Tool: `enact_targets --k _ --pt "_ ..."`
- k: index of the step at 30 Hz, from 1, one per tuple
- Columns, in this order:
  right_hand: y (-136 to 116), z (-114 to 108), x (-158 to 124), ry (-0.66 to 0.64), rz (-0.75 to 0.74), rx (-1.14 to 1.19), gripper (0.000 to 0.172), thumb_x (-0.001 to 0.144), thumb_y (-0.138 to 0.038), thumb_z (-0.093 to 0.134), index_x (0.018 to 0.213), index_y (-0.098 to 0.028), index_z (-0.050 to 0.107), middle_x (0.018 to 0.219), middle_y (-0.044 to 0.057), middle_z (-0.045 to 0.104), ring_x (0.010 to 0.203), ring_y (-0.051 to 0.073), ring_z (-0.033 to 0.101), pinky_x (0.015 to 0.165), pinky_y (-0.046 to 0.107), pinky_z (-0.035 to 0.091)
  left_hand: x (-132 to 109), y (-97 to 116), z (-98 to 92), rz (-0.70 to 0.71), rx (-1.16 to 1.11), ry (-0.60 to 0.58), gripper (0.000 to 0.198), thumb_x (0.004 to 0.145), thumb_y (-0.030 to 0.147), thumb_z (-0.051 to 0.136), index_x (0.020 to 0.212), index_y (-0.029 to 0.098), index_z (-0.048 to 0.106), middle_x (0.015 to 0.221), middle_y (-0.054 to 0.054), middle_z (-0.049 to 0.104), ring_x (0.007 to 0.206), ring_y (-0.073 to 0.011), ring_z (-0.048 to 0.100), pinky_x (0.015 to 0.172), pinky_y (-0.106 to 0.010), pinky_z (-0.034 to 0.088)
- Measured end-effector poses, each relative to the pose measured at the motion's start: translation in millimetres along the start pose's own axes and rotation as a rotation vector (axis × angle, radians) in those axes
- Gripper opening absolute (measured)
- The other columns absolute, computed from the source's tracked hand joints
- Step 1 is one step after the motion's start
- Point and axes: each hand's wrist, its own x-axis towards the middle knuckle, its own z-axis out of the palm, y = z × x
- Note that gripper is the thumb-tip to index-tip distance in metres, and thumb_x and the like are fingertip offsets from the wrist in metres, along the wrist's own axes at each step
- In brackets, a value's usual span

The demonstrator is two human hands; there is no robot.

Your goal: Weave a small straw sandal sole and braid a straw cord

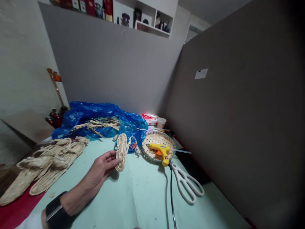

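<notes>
My left hand (105,166) pinches the lower left side of a small woven straw sole (122,149), thumb on its face and fingers behind. The sole is tilted up above the pale green tabletop. Just right of it lies a braided straw loop (130,140) beside small dark red pieces (133,146). Of my right hand only what may be a fingertip (136,228) shows at the bottom edge; its fingers are hidden. A yellow glue gun (163,152) with a glue stick in its back rests on a round woven basket (147,156). White-handled scissors (187,184) lie in front of it.
Several straw slippers (57,159) lie at the left, partly on red cloth (23,210). Behind stands a blue plastic bag (95,109) with loose straw (102,123). A black cord (172,197) runs toward me. A cup (161,122) and grey partitions (233,95) border the table.
</notes>
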Motion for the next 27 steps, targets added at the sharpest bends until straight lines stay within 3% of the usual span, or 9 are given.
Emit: enact_targets --k 3,5,6,8,14,20,27 --pt "-5 -10 12 0.085 0.077 0.043 0.021 0.099 -0.030 0.048 0.104 -0.016 0.063 0.094 0.005 0.067 0.078 0.015 0.064 0.067 0.028 0.052 -11 4 3.5 0.026 -0.013 -0.035 0.027 0.068 0.023 0.081 0.091 0.017 0.068 0.084 -0.003 0.072 0.078 -0.0162 0.066 0.071 -0.024 0.050" --pt "1 -26 24 0.244 0.254 0.171 0.030 0.100 -0.024 0.040 0.087 -0.014 0.065 0.073 0.003 0.065 0.066 0.013 0.060 0.059 0.023 0.045 -15 4 4.3 0.037 -0.016 -0.054 0.026 0.069 0.025 0.081 0.091 0.017 0.069 0.087 -0.005 0.074 0.081 -0.0176 0.067 0.075 -0.025 0.050" --pt "7 -35 30 0.335 0.335 0.280 0.027 0.098 -0.024 0.045 0.082 -0.014 0.065 0.070 0.002 0.065 0.065 0.013 0.059 0.060 0.023 0.043 -16 3 4.0 0.038 -0.014 -0.060 0.027 0.069 0.026 0.080 0.093 0.017 0.070 0.089 -0.006 0.074 0.083 -0.0186 0.067 0.077 -0.026 0.050" --pt "21 -48 41 0.380 0.382 0.363 0.025 0.094 -0.025 0.050 0.076 -0.014 0.063 0.066 0.001 0.063 0.061 0.012 0.057 0.059 0.023 0.040 -16 0 2.1 0.032 -0.011 -0.066 0.029 0.072 0.027 0.079 0.098 0.017 0.070 0.094 -0.008 0.075 0.087 -0.0203 0.068 0.079 -0.027 0.049" --pt "44 -45 56 0.290 0.340 0.611 0.015 0.088 -0.026 0.057 0.082 -0.014 0.062 0.067 0.000 0.060 0.060 0.011 0.056 0.056 0.021 0.040 -12 -12 -4.4 -0.004 -0.049 -0.072 0.034 0.076 0.028 0.075 0.108 0.018 0.067 0.095 -0.008 0.075 0.087 -0.0217 0.069 0.079 -0.029 0.050" --pt "49 -44 56 0.219 0.365 0.924 0.030 0.082 -0.042 0.067 0.081 -0.013 0.060 0.063 -0.002 0.057 0.056 0.009 0.050 0.054 0.020 0.037 -17 -14 0.2 -0.072 -0.080 -0.097 0.030 0.079 0.029 0.072 0.108 0.020 0.067 0.102 -0.007 0.074 0.089 -0.0219 0.069 0.079 -0.030 0.051" --pt "50 -44 52 0.247 0.440 0.993 0.033 0.074 -0.044 0.076 0.070 -0.014 0.063 0.061 -0.003 0.056 0.056 0.008 0.044 0.054 0.021 0.033 -22 -20 4.6 -0.024 0.069 0.043 0.031 0.073 0.033 0.076 0.102 0.023 0.069 0.105 -0.007 0.073 0.100 -0.0265 0.066 0.082 -0.030 0.052"
